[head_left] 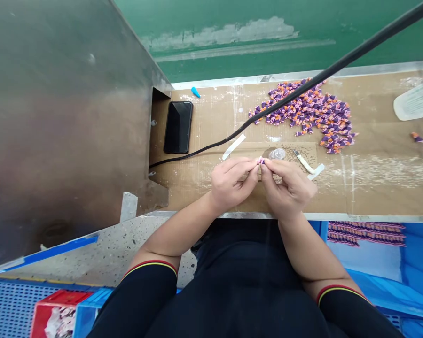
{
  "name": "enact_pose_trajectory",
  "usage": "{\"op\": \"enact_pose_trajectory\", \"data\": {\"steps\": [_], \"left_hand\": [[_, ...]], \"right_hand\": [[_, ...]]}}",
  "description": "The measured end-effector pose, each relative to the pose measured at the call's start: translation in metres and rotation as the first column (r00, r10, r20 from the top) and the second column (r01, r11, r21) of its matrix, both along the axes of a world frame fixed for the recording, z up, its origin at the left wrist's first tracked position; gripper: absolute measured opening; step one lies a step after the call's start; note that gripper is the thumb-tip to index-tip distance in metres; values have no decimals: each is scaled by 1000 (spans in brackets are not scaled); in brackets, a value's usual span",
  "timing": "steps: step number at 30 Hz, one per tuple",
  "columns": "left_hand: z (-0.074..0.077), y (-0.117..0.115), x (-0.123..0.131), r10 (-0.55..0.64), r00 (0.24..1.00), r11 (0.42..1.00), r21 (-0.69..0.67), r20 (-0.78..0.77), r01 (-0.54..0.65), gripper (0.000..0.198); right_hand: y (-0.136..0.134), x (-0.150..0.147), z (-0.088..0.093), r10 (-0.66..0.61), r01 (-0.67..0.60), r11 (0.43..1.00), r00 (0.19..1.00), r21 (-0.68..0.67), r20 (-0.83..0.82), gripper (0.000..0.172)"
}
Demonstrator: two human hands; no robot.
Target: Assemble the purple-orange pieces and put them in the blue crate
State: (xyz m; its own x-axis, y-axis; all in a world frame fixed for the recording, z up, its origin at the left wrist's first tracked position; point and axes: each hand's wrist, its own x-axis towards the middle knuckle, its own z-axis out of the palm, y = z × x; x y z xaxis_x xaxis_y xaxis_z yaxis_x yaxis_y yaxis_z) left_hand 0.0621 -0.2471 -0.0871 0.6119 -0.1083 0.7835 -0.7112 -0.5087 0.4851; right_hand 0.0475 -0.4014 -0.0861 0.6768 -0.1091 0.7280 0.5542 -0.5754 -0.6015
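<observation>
Between the fingertips of both hands is a small purple and pink figure (261,161), mostly covered by the fingers. My left hand (232,182) pinches it from the left, and my right hand (288,185) pinches it from the right. Just beyond the fingers stands a small clear plastic cup (277,154) on a cardboard piece strewn with tiny dark bits. A craft knife with a pale handle (305,163) lies to the right of it. Farther back spreads a heap of similar purple, orange and pink figures (308,110).
A black cable (246,123) crosses above the cardboard-covered bench (211,122). At the left are a phone (178,127) and a large metal housing (70,122). A white plastic container (416,101) lies far right. Below right, a blue bin (421,263) holds rows of figures.
</observation>
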Motion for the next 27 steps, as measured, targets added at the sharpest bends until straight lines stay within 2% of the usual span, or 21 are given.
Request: {"op": "enact_pose_trajectory", "data": {"steps": [5, 13, 18, 27], "left_hand": [[-1, -1, 0, -11, 1000, 1000, -10, -12, 11, 7], [4, 2, -2, -35, 995, 999, 24, -93, 38, 7], [3, 3, -1, -40, 999, 999, -12, -8, 40, 11], [11, 3, -3, -58, 992, 998, 14, 114, 57, 13]], "right_hand": [[-1, 1, -3, 33, -34, 999, 999, 24, 35, 20], [-2, 1, -4, 10, -11, 1000, 1000, 14, 19, 15], [0, 1, -1, 37, -40, 998, 997, 38, 73, 24], [0, -4, -1, 65, -70, 997, 983, 23, 171, 34]]}}
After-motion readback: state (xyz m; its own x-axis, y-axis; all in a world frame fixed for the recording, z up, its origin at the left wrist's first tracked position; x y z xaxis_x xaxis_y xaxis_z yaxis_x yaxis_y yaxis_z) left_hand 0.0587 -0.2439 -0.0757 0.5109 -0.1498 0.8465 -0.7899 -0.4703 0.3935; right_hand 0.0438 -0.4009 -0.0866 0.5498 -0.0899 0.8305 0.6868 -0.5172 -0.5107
